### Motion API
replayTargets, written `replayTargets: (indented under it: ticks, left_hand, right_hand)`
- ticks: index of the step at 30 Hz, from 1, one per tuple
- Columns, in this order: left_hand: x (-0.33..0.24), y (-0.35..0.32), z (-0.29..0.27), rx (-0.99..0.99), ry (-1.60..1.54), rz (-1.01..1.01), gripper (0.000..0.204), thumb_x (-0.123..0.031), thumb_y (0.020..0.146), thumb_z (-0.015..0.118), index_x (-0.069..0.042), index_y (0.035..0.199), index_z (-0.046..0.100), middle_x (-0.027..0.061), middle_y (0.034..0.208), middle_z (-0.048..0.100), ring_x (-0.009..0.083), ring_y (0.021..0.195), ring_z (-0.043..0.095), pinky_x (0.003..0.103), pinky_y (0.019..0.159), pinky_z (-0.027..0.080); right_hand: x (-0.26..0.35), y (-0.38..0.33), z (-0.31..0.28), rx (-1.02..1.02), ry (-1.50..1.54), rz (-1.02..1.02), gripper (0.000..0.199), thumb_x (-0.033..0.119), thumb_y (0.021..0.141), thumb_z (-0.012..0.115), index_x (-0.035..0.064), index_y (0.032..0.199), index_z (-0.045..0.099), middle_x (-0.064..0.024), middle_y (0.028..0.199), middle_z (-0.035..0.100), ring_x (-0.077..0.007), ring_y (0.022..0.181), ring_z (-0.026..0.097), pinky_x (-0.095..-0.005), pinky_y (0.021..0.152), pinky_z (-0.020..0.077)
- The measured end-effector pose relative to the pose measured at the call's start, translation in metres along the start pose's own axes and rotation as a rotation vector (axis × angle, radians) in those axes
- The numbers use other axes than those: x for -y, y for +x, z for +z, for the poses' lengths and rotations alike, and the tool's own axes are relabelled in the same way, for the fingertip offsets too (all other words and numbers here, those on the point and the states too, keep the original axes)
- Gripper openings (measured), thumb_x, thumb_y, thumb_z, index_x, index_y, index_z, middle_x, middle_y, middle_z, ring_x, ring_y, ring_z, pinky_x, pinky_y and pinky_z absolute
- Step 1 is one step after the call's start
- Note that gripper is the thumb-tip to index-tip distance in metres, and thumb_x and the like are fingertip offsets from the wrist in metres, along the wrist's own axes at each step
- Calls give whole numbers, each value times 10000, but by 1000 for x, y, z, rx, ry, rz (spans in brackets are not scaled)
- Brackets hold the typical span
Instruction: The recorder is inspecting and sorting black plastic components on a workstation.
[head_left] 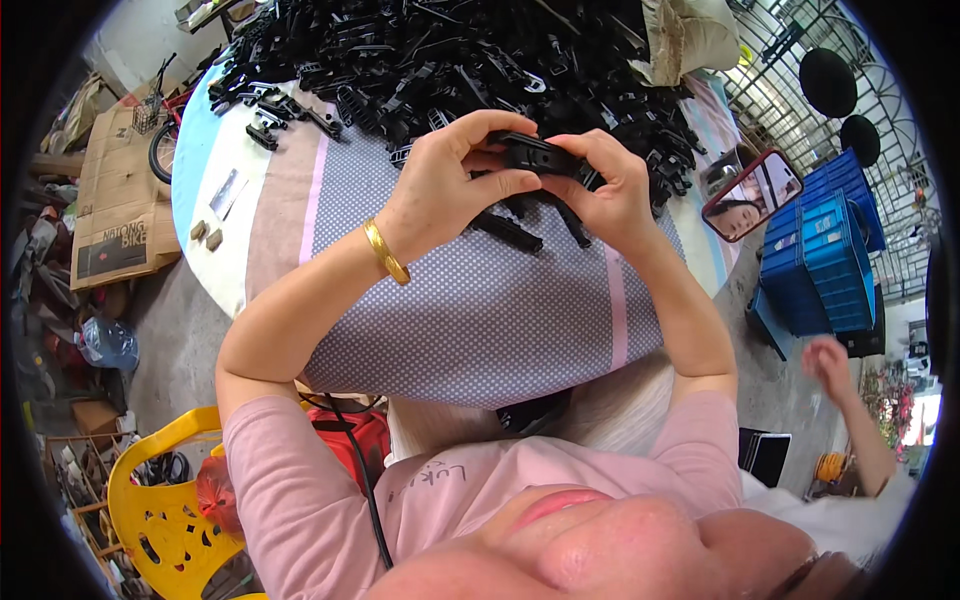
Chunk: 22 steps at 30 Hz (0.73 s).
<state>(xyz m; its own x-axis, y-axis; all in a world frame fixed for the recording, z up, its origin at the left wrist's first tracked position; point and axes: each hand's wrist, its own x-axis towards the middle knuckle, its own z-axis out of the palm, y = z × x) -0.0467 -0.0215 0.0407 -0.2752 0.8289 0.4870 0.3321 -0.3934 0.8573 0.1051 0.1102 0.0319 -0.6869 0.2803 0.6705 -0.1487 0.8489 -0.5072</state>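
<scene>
My left hand [450, 182] and my right hand [612, 192] hold a black plastic part [540, 156] between them, above the table. Fingers and thumbs of both hands are closed on its ends, so part of it is hidden. It looks long and slightly curved; its exact kind I cannot make out. Just below my hands, loose black parts [508, 232] lie on the polka-dot tablecloth [470, 330]. Beyond them, a large heap of similar black plastic pieces [430, 50] covers the far side of the table.
A phone [752, 196] with a lit screen stands at the table's right edge. Blue plastic crates [815, 255] are stacked beyond it. Another person's hand [826, 365] shows at the right. A yellow chair [165, 510] and a cardboard box [125, 195] are on the left.
</scene>
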Motion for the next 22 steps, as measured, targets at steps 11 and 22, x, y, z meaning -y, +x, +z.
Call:
replayTargets:
  ticks: [11, 22]
  left_hand:
    - [2, -36, 28, 617, -51, -164, 318, -196, 749, 716, -50, 1021, 641, 97, 870, 656, 158, 725, 625, 266, 674, 507]
    - [17, -33, 18, 463, 912, 308, 313, -159, 772, 658, -110, 1077, 611, 103, 1063, 539, 250, 986, 488, 322, 870, 440]
  right_hand:
    - [-27, 21, -15, -189, 149, 362, 278, 148, 860, 622, -4, 1093, 620, -64, 915, 682, -119, 830, 630, -245, 758, 487]
    - [-126, 116, -4, 60, -839, 551, 542, 432, 769, 635, 100, 1195, 581, -134, 1101, 638, -255, 1041, 605, -355, 917, 451]
